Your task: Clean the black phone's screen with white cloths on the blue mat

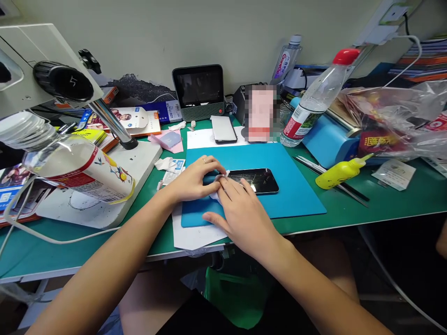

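A black phone (256,180) lies face up on a blue work mat (289,195). My left hand (193,179) rests on the phone's left end, fingers curled over its edge, with a ring on one finger. My right hand (239,211) lies just in front of it, fingers pressed flat on a small white wipe (220,179) against the phone's left part. White paper sheets (193,237) stick out from under the mat.
A microscope stand (115,123) and a lying water bottle (75,165) sit at left. Behind the mat lie a second phone (223,129), a small speaker screen (199,90) and upright bottles (316,100). A yellow squeeze bottle (338,173), tweezers (328,179) and plastic bags (394,121) are at right.
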Available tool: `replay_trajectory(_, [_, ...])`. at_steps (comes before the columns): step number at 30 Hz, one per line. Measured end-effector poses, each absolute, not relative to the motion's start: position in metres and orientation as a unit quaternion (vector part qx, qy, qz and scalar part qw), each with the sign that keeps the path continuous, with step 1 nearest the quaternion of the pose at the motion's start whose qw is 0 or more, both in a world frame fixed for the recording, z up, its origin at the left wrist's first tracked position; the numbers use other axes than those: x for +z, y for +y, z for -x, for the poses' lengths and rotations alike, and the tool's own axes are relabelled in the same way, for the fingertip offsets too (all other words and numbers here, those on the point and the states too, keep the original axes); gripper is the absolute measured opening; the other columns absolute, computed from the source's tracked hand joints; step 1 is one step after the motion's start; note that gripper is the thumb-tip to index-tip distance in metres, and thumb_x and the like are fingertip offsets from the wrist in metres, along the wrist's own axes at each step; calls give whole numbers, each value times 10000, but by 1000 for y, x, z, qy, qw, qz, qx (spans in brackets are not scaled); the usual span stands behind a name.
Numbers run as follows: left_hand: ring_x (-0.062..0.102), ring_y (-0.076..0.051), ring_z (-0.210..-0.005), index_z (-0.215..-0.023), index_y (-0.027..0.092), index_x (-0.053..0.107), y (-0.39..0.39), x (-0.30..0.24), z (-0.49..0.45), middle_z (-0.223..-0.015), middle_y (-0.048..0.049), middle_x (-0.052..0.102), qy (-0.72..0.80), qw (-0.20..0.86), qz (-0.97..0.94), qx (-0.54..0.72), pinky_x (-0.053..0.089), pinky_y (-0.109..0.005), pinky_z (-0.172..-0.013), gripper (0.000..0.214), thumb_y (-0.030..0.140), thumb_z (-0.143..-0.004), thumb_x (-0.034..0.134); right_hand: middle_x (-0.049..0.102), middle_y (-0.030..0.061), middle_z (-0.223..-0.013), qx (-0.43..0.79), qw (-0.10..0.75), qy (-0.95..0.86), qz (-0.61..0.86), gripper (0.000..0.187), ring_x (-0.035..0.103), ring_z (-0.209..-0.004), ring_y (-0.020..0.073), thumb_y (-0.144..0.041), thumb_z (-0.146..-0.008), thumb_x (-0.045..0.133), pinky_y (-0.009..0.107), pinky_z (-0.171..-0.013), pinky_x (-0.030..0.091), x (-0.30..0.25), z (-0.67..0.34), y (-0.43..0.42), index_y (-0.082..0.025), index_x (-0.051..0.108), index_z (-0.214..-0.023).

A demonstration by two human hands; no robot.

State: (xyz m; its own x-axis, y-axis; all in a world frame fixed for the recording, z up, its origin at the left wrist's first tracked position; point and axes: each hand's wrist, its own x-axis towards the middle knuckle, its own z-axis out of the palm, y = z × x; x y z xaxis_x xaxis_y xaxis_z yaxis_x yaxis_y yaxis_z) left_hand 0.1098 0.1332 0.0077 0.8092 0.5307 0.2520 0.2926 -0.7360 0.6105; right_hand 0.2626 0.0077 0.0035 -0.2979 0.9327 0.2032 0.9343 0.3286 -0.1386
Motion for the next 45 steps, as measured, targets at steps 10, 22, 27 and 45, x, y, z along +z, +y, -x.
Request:
replay_trajectory(10, [581,-212,-954,-1089,192,663,137,1,-111,-1073,-62,698,306,263,-873,275,458,-378,-892,199,222,-961,514,309,250,-1634,34,120,-795,593,924,281,-1530,357,-684,-968,376,517,-1244,275,-2,-261,-14,31,343,-1552])
replay_trajectory(22, [604,-224,-1053,-1086,205,666,135,1,-111,-1103,-62,712,316,276,-864,280,464,-385,-956,217,261,-994,478,255,306,-1628,67,91,-796,594,1036,205,-1545,378,-747,-943,338,522,-1261,199,4,-254,30,91,279,-1549])
replay_trajectory(27, [607,-226,-1041,-1175,199,637,134,0,-111,-1143,-69,700,317,283,-862,278,469,-388,-936,254,300,-1004,479,202,263,-1660,79,99,-800,586,992,181,-1555,349,-721,-955,350,514,-1255,239,2,-279,2,48,257,-1575])
replay_trajectory(45, [614,-238,-1049,-1435,189,429,141,2,-111,-1178,-98,684,333,353,-823,296,459,-405,-949,452,343,-1010,449,243,319,-1633,-10,28,-777,629,1064,154,-1547,410,-775,-920,319,644,-1214,229,-9,-344,17,36,184,-1596])
